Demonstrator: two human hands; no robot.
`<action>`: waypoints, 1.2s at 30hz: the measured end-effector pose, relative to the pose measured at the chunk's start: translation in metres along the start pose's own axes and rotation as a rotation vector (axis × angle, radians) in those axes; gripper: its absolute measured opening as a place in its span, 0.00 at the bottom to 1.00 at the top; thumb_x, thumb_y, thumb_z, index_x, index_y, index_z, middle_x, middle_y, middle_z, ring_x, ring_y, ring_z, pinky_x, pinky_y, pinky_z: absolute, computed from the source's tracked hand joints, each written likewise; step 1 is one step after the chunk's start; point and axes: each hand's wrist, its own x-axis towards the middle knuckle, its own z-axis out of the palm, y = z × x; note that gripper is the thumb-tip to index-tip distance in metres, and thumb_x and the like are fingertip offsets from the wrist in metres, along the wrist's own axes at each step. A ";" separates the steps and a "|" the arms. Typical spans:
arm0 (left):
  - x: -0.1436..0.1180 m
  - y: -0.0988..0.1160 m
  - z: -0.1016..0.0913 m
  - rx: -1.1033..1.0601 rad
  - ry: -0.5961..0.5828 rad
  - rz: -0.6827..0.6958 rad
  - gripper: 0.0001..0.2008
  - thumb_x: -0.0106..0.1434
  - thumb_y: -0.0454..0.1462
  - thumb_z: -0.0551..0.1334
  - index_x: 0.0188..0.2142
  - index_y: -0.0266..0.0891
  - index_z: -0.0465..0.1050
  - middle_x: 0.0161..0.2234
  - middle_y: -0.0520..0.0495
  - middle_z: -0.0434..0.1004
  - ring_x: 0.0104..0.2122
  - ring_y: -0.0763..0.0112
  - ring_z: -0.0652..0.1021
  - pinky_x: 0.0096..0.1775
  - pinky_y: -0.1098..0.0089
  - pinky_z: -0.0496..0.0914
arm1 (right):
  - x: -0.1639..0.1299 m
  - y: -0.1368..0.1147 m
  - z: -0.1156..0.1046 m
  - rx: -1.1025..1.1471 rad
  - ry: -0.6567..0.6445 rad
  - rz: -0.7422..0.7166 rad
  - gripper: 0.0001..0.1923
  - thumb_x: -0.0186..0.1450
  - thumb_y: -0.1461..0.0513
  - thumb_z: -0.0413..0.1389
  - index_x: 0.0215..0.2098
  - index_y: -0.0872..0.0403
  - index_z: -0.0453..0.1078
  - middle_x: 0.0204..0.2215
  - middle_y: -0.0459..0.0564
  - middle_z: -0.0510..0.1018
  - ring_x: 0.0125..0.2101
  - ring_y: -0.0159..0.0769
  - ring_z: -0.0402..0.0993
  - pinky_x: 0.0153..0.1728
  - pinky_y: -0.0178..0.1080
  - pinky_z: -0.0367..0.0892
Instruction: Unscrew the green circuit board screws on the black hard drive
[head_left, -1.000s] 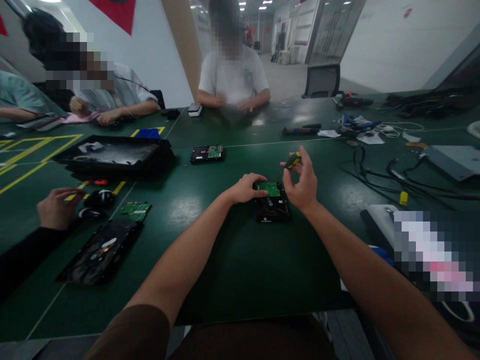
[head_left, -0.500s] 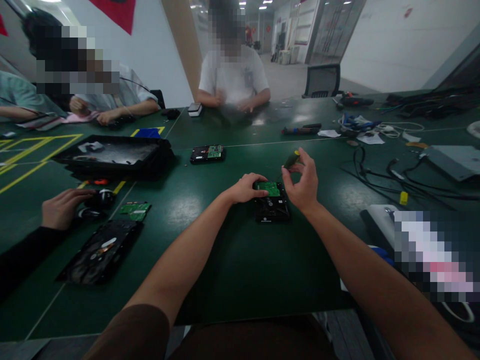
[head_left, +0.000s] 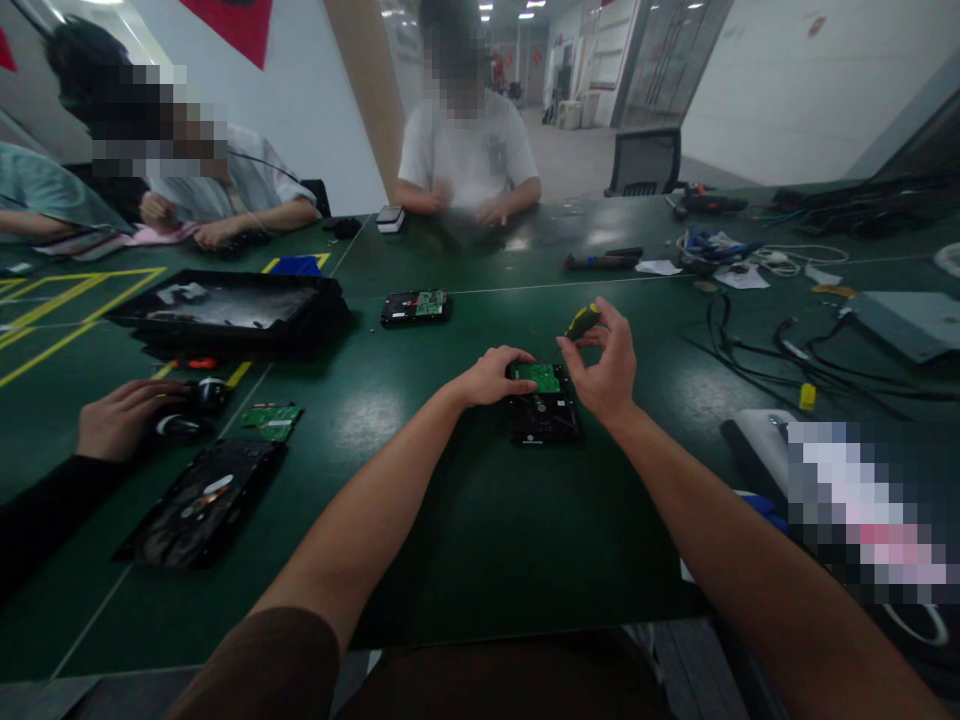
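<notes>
Co-worker's hand (head_left: 112,418) on a black mouse (head_left: 201,397) at far left, left hand (head_left: 491,375) pressed flat on hard drive (head_left: 544,405) at mid-table, right hand (head_left: 604,365) pinching yellow-black screwdriver (head_left: 581,322) upright over the drive's green board.

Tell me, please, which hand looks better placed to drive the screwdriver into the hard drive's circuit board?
Probably the right hand: it already grips the screwdriver just above the green circuit board. The left hand rests on the hard drive, steadying it.
</notes>
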 end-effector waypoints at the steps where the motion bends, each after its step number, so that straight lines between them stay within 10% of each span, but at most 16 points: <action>1: 0.000 0.000 0.000 0.001 0.000 0.003 0.31 0.63 0.51 0.67 0.61 0.41 0.71 0.58 0.40 0.74 0.58 0.51 0.72 0.61 0.53 0.67 | 0.000 0.000 0.000 0.008 -0.008 -0.003 0.37 0.70 0.56 0.59 0.73 0.43 0.49 0.60 0.57 0.70 0.42 0.43 0.81 0.43 0.50 0.82; 36: 0.002 -0.001 0.001 -0.012 -0.007 -0.006 0.31 0.62 0.51 0.67 0.61 0.43 0.71 0.58 0.40 0.75 0.57 0.51 0.73 0.60 0.52 0.67 | 0.001 0.000 0.000 -0.026 0.040 -0.028 0.38 0.69 0.56 0.60 0.73 0.42 0.50 0.56 0.57 0.68 0.38 0.43 0.76 0.42 0.56 0.80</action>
